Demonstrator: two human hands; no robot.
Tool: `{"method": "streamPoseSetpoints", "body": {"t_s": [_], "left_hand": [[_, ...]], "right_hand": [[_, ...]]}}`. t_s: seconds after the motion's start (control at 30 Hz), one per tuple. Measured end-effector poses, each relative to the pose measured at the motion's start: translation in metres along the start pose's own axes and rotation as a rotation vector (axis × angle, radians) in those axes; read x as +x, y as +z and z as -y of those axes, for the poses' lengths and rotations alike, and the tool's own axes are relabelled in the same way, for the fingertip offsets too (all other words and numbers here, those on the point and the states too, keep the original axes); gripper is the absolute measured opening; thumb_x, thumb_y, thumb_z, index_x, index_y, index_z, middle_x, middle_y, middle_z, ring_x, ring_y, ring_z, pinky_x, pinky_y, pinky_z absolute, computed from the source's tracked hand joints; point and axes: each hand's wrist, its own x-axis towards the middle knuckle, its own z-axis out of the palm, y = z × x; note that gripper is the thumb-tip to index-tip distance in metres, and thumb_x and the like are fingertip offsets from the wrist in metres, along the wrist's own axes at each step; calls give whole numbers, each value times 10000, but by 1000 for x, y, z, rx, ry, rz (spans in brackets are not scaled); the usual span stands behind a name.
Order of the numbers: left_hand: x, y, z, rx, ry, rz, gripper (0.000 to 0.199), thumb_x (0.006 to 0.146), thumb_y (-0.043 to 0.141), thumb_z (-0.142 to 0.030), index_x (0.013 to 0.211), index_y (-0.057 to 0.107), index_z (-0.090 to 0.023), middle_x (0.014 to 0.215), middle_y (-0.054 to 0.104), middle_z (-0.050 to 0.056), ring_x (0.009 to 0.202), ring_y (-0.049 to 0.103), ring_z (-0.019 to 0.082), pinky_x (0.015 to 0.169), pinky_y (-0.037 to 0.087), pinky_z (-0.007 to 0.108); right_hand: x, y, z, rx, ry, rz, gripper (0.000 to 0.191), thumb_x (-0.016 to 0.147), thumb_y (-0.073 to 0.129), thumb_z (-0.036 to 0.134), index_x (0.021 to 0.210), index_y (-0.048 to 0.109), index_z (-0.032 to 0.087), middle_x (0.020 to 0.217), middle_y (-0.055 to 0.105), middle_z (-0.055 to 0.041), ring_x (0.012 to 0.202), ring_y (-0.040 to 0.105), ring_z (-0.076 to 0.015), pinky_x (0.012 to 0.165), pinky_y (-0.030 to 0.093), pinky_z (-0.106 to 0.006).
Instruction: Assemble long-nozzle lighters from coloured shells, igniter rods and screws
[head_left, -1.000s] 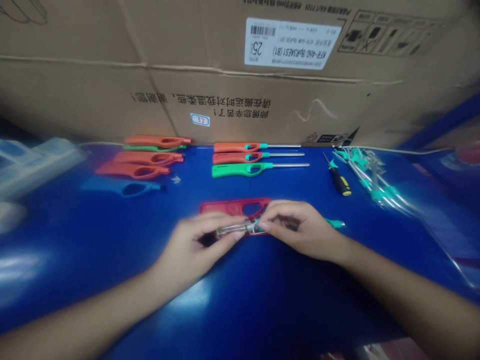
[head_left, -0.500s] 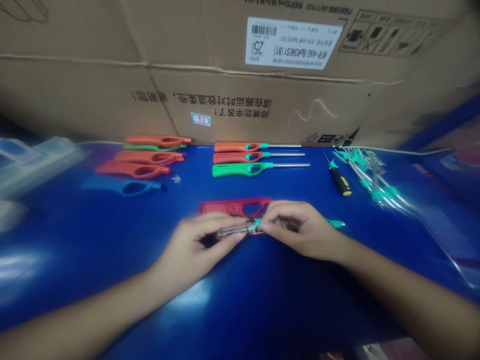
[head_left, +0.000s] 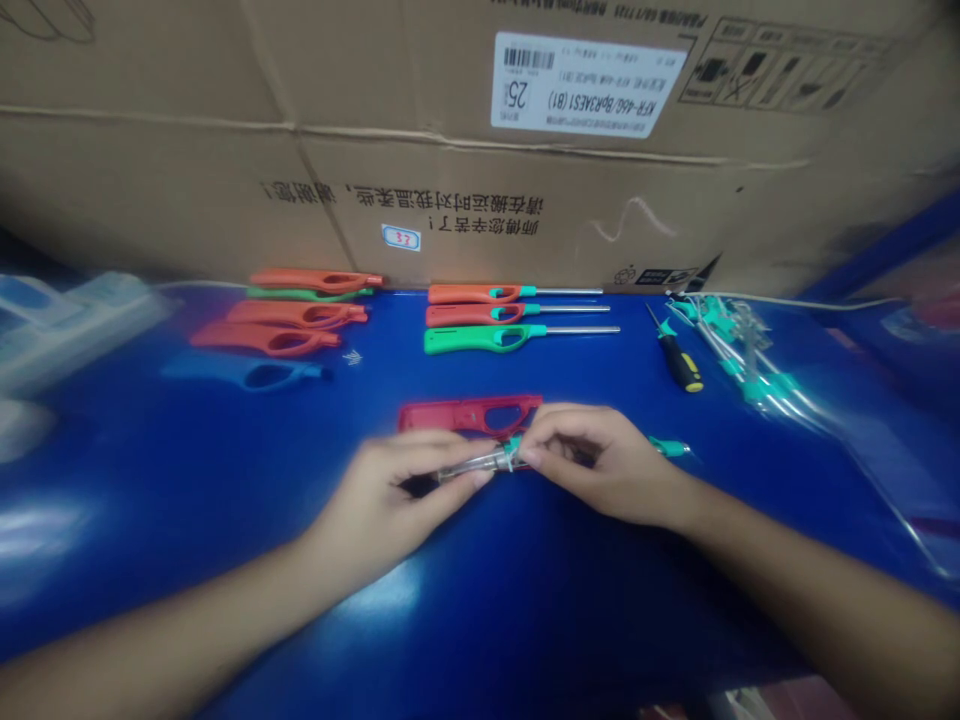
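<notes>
Between the thumb and fingers of my left hand (head_left: pixel 409 485) is a clear tube-like part (head_left: pixel 476 465), tilted slightly up to the right. My right hand (head_left: pixel 600 460) pinches at the right end of that part, around a small teal piece (head_left: pixel 514 450); its fingertips hide exactly what they grip. Just behind both hands lies a red lighter shell half (head_left: pixel 450 415) on the blue table. More red shows under the clear part. A teal tip (head_left: pixel 670 447) sticks out to the right of my right hand.
Orange, green and blue lighter shells (head_left: pixel 289 342) lie at left near small screws (head_left: pixel 352 357). Three lighters with metal rods (head_left: pixel 480 340) sit at the back centre. A screwdriver (head_left: pixel 681 362) and teal-and-metal rods (head_left: pixel 772 385) lie right. A cardboard box (head_left: pixel 420 180) stands behind.
The clear part has turned slightly between my fingers. My left fingers have shifted a little, and my right hand has barely moved.
</notes>
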Motion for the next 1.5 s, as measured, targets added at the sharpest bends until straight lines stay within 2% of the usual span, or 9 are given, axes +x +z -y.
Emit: {"method": "streamPoseSetpoints", "body": {"t_s": [0.2,0.93,1.17,1.37,1.5], "left_hand": [[-1,0,-1,-16,2,25,247,872,724,-161,1094,787,-249,1044,794,17,931,754,164,794,603,204],[-2,2,3,27,44,-30,221,860,735,-168,1068,798,-213,1001,801,33,881,762,162,787,612,199],[-2,2,4,12,29,-50,211,855,741,-166,1052,801,-212,998,802,32,868,759,154,773,606,193],[-4,4,4,30,11,-79,252,823,768,-162,1068,794,-214,979,800,28,742,734,129,671,588,185],[-4,3,3,56,5,-96,231,821,772,-174,1046,801,-219,945,799,24,709,717,124,659,575,190]], "right_hand": [[0,0,0,-8,-17,4,161,916,629,281,836,699,160,770,614,-13,576,466,-73,496,376,-203],[-1,5,2,-49,-30,-46,128,898,634,202,831,720,135,718,607,-2,562,455,-63,503,367,-192],[0,6,3,-38,-23,-57,146,901,630,225,834,720,131,716,616,-13,551,452,-72,497,371,-204],[-1,5,3,-20,-63,-92,146,900,621,218,815,701,130,700,589,-6,545,446,-70,490,354,-205],[-1,6,2,3,-44,-114,159,903,617,238,811,691,132,705,584,-7,543,441,-71,490,354,-208]]}}
